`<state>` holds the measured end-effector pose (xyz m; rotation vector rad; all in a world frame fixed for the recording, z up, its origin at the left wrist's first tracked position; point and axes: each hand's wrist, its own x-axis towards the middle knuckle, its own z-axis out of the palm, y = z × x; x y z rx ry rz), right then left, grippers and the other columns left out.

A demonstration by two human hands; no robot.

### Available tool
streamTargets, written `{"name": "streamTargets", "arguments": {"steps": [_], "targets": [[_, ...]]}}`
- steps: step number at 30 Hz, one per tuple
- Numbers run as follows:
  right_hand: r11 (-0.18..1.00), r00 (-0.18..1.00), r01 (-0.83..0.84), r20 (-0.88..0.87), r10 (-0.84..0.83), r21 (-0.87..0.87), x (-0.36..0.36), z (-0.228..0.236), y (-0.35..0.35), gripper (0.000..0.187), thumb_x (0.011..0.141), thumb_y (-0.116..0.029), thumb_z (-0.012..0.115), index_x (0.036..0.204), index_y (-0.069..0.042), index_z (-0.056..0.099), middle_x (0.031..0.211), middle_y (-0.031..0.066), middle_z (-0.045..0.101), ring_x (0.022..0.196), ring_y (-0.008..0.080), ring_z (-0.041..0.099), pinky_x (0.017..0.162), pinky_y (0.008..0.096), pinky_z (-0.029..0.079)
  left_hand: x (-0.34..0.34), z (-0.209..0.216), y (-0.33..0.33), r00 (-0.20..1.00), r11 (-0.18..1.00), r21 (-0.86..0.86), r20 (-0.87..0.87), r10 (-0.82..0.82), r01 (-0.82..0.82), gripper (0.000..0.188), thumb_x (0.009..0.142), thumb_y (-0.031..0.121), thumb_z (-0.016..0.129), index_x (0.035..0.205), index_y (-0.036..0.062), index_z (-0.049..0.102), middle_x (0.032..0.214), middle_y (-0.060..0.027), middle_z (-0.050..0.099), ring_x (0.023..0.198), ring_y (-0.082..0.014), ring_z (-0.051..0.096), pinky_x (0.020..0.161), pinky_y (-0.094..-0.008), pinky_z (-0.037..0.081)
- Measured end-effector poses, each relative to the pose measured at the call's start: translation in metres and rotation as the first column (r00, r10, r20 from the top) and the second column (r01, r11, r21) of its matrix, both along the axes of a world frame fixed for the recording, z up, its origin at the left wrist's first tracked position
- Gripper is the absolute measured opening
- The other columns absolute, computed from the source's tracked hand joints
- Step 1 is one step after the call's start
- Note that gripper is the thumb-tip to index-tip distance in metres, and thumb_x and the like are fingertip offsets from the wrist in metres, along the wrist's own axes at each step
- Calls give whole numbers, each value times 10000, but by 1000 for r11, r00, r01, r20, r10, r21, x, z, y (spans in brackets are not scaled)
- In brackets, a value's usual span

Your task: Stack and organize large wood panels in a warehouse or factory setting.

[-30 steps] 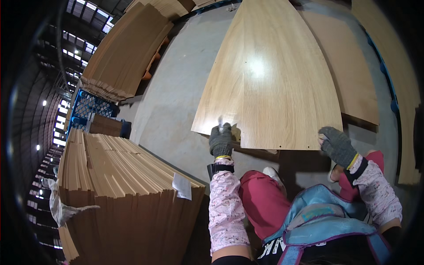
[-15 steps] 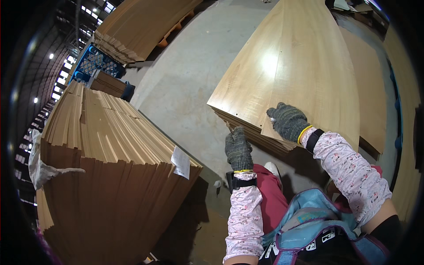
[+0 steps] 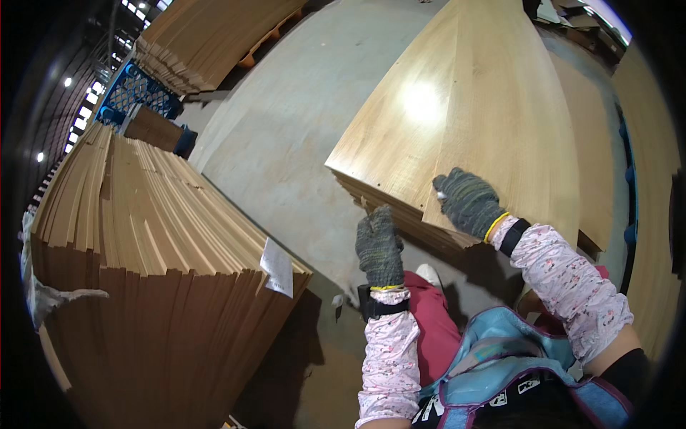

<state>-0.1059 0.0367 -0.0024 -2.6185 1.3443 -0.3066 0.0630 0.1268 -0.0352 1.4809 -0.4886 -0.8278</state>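
My right hand (image 3: 469,204), in a dark grey knitted glove, rests with curled fingers on the top wood-grain board (image 3: 400,136) of a stack at the right. A small white spot shows at its fingertips; what it is I cannot make out. My left hand (image 3: 380,247), gloved alike, is closed just off the stack's near left edge. A thin brownish bit (image 3: 365,205) sticks up from its fingertips, too small to name. Small dark holes dot the light, glossy board top, and a seam runs along it. The boards under it show as layered edges.
At the left stands a large row of brown boards on edge (image 3: 164,322), with a white paper sheet (image 3: 277,268) on its corner. Behind it are a blue plastic crate (image 3: 146,91) and another board stack (image 3: 214,36). Grey concrete floor (image 3: 279,129) lies between the stacks.
The view has shifted slightly, so the left stack sits farther left. Both hands keep nearly the same places at the board stack.
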Motion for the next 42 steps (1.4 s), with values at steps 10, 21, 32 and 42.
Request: {"name": "streamTargets", "arguments": {"steps": [10,21,32,42], "targets": [[998,999,-36,-12,37,52,1,2,1,256,778,-207,563,997,-73,560,947,185,559,887,349,575,754,445,464,-11,17,0,996,999,5,-87,33,-33,186,839,250,615,812,78,552,611,-1,475,449,-79,416,399,-224,342],[974,981,-191,45,187,124,-9,2,12,296,754,-198,558,1041,-133,595,920,196,572,844,375,588,700,470,468,-27,20,-6,993,998,47,112,-40,35,242,872,279,566,858,39,538,632,-26,495,446,-116,434,402,-245,376],[976,881,170,465,-90,-134,-166,-20,98,238,714,-182,545,895,-47,620,853,176,620,845,359,575,771,443,452,3,-35,-11,823,997,45,563,-76,62,229,866,201,576,989,7,570,850,-109,626,728,-219,585,681,-329,476],[608,359,767,647,-673,207,-242,-60,171,230,806,-235,593,934,-45,600,868,165,629,809,351,597,752,403,477,-7,-14,-11,469,989,5,880,-75,149,194,806,180,592,933,41,637,915,-169,613,862,-346,578,795,-419,460]]}}
